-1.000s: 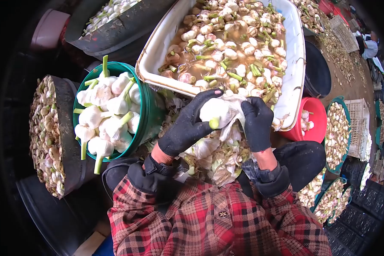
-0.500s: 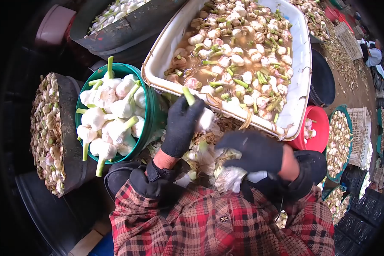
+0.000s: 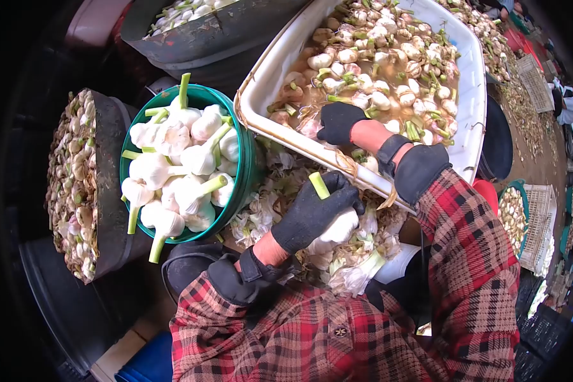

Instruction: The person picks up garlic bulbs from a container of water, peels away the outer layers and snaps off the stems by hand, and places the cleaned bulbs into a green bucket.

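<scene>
My left hand (image 3: 315, 219) wraps round a stemmed garlic bulb (image 3: 339, 230); my right hand (image 3: 341, 123) curls in the white tub (image 3: 259, 95), its hold I cannot tell; picking, I judge, calling for a firm pinch

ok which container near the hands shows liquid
The white tub, the one the right hand is in: brownish liquid shows between its bulbs. The green bucket shows white garlic but no liquid.

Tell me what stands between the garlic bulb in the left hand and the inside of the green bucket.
Besides the left hand holding the garlic bulb, only the wall of the green bucket stands in the way. Loose husks between them seem to lie lower; the right hand is at the white tub, off that line.
</scene>
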Demonstrator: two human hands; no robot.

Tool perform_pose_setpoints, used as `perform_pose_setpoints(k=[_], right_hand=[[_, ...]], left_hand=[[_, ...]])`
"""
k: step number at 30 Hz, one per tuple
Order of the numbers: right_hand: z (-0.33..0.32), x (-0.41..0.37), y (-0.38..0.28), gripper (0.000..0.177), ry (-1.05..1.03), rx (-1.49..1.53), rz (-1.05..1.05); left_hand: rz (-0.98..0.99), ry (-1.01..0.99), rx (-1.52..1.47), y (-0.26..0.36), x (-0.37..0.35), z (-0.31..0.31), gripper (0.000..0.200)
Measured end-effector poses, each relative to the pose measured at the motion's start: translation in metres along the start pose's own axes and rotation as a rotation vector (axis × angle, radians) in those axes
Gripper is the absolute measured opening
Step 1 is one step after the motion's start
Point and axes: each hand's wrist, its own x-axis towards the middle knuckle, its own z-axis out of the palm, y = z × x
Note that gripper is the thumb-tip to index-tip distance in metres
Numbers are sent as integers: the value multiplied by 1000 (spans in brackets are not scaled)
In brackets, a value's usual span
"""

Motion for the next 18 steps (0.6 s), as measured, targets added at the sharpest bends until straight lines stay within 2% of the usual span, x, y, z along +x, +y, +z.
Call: perform_pose_setpoints(k=[2, 3, 5, 6, 7, 9, 10, 11, 13, 14, 15, 16, 17, 18], right_hand=[[4, 5, 13, 34, 24, -31, -3], [5, 1, 19, 31, 170, -3, -1], [-7, -12, 32, 29, 210, 97, 44], [-22, -29, 33, 26, 240, 106, -49], [-31, -42, 39, 25, 273, 160, -135], [-50, -88, 24, 24, 339, 456, -88], [-44, -102, 21, 23, 363, 603, -124], [-37, -115, 18, 23, 387, 753, -158], [-33, -142, 1, 25, 443, 742, -303], [-28, -147, -3, 24, 466, 789, -275], [-24, -150, -6, 23, 491, 837, -247], [-22, -154, -11, 23, 497, 841, -244], [-22, -157, -16, 22, 621, 798, -208], [-22, -161, -21, 20, 742, 752, -170]], left_hand=[[-15, 32, -35, 0, 1, -1, 26], [-35, 61, -68, 0, 1, -2, 29], [-10, 83, -52, -3, 2, -4, 34], [11, 106, -34, -6, 2, -6, 42], [-10, -22, -344, -14, 4, -19, 52], [285, 5, 204, -14, -2, -16, 53], [222, 6, 55, -10, -3, -13, 52], [221, 0, 55, -5, -3, -11, 52], [235, 31, 228, 6, 0, -9, 50], [307, 14, 364, 10, 4, -9, 47], [305, 10, 368, 13, 0, -5, 47], [175, 88, 30, 18, -4, 1, 45], [41, 164, -307, 22, -7, 6, 44], [142, 276, -201, 22, -2, 13, 46]])
